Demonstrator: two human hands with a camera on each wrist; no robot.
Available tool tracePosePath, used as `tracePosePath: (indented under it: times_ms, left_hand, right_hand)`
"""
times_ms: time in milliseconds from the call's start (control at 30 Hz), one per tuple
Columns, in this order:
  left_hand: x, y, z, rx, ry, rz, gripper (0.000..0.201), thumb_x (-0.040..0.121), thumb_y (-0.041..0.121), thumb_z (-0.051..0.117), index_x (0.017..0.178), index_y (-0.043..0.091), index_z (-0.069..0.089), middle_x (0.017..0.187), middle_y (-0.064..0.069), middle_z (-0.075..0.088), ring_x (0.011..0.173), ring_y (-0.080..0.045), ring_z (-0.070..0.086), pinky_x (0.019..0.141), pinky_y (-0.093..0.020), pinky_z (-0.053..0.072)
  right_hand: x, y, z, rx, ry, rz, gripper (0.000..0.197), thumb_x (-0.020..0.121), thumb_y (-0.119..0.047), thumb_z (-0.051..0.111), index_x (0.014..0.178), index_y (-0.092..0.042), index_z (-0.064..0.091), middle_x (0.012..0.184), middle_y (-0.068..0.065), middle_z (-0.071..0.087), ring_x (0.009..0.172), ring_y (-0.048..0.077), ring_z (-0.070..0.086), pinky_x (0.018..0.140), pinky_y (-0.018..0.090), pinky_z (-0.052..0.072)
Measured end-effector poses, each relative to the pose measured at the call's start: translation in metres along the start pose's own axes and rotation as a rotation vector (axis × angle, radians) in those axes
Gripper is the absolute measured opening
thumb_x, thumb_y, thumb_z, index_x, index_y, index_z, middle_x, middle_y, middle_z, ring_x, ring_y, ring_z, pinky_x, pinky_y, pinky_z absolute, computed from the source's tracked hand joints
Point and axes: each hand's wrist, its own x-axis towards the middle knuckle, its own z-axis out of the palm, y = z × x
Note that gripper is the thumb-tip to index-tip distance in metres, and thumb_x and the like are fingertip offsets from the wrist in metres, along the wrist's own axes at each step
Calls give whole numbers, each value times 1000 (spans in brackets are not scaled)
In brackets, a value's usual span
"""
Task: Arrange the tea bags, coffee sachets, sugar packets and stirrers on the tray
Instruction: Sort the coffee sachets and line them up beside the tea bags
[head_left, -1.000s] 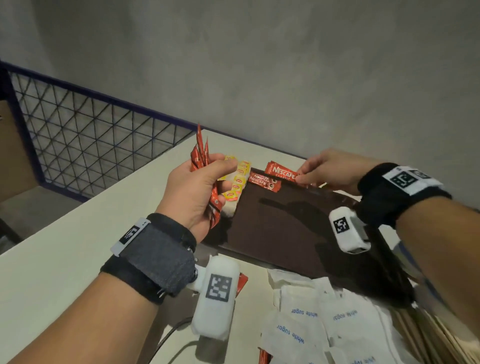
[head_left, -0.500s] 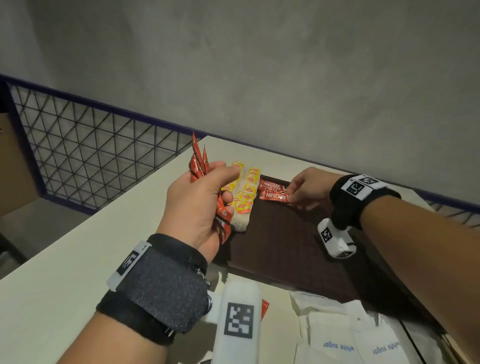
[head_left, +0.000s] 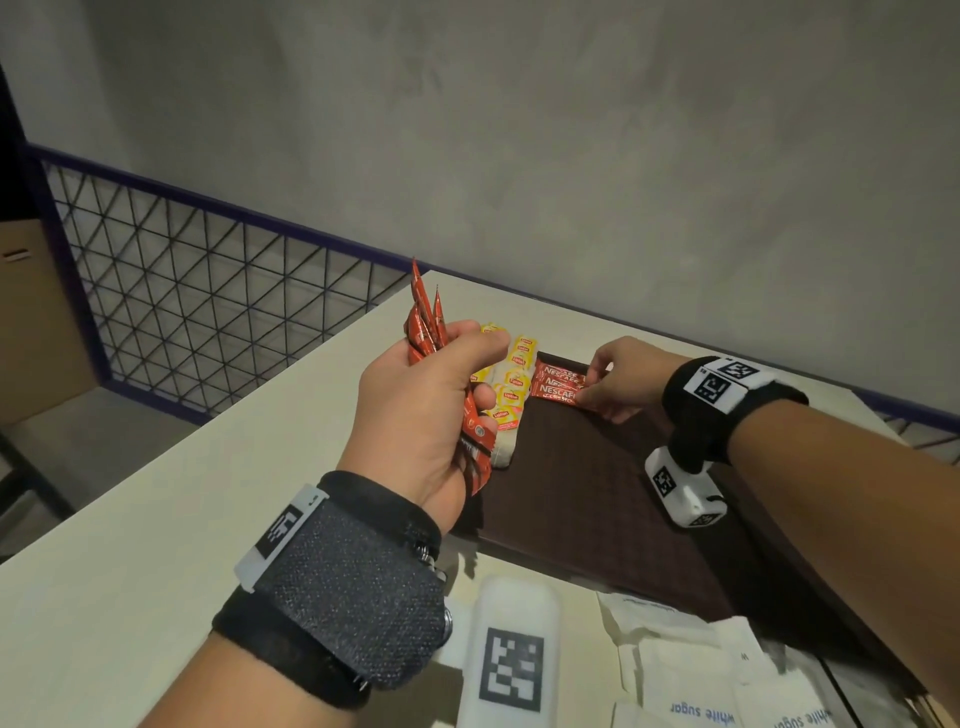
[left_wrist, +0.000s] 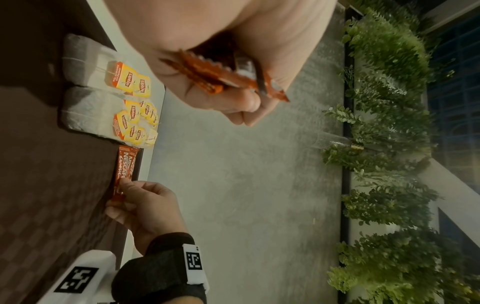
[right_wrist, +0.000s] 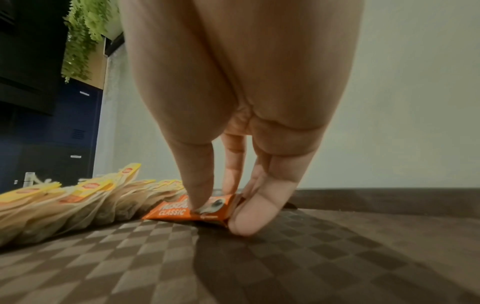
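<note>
My left hand (head_left: 467, 374) grips a bundle of red coffee sachets (head_left: 428, 332) upright, above the tray's left edge; the bundle's lower ends (left_wrist: 221, 80) stick out of the fist. My right hand (head_left: 592, 387) pinches the right end of a red Nescafe sachet (head_left: 556, 389) that lies flat in the far left corner of the dark brown checkered tray (head_left: 587, 499). In the right wrist view the thumb presses its top (right_wrist: 197, 207). Another sachet (head_left: 561, 373) lies just behind it. Yellow-tagged tea bags (head_left: 511, 384) lie in a row along the tray's left side.
White sugar packets (head_left: 691, 680) lie in a loose pile on the pale table (head_left: 130, 571) in front of the tray. A blue metal mesh railing (head_left: 182, 291) runs beyond the table's left edge. A grey wall stands behind the table.
My right hand has carried a sachet left and down onto the tray beside the tea bags. My left hand still holds its bundle in about the same place.
</note>
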Motion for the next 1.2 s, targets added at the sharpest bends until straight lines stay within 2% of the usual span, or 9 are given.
tracePosePath:
  times_ms: [67,133,200,400,600,867,1033,1200]
  left_hand:
    - [0,0,0,5,0,1,16,86,11,79,98,15,69,82,-7,68,44,-4,49,36,-17,38]
    - [0,0,-1,6,3,3,16,86,11,79,98,15,69,81,-6,68,44,-4,50,35,-17,38]
    - [0,0,-1,10,3,6,15,87,11,79,97,16,69,80,-6,67,44,-5,50,36,-17,39]
    - [1,-1,0,11,10,3,15,86,10,79,96,16,69,76,-4,68,43,-5,49,35,-17,37]
    - [1,-1,0,8,18,10,15,86,9,79,97,15,70,66,1,66,42,-5,50,35,-17,37]
    - [-1,-1,1,12,8,6,15,86,9,79,96,15,69,69,-1,66,43,-5,50,35,-17,38]
    - [-1,0,0,10,7,8,14,87,9,78,95,15,68,70,-1,66,43,-4,50,35,-17,38]
    - [-4,-1,2,20,-4,6,12,87,9,78,92,16,68,76,-6,66,42,-5,50,35,-17,38]
  right_hand:
    - [-1,-1,0,-14,0,-1,29,87,-21,80,106,-3,65,95,14,72,80,25,74,63,29,62]
    - [-2,0,1,-38,-7,-3,31,86,-19,81,107,-3,65,98,15,72,86,28,75,74,37,64]
    - [-3,1,3,-69,5,-10,31,84,-16,82,107,-6,64,99,14,72,85,28,76,81,42,64]
    - [-2,0,6,-116,75,-16,30,81,-17,84,102,-12,63,94,9,70,77,24,76,78,40,64]
    - [-1,1,7,-114,102,-23,33,79,-17,86,104,-13,63,96,6,66,79,24,75,78,39,64]
    - [-3,-3,7,-130,99,-11,42,78,-22,87,109,-13,60,99,6,64,81,25,74,79,42,64]
    - [-6,-4,6,-118,91,11,28,89,-28,78,100,-6,65,94,14,74,84,29,76,81,44,63]
    - [-6,1,7,-142,88,32,31,87,-27,80,104,-7,65,93,14,75,82,28,76,80,46,63]
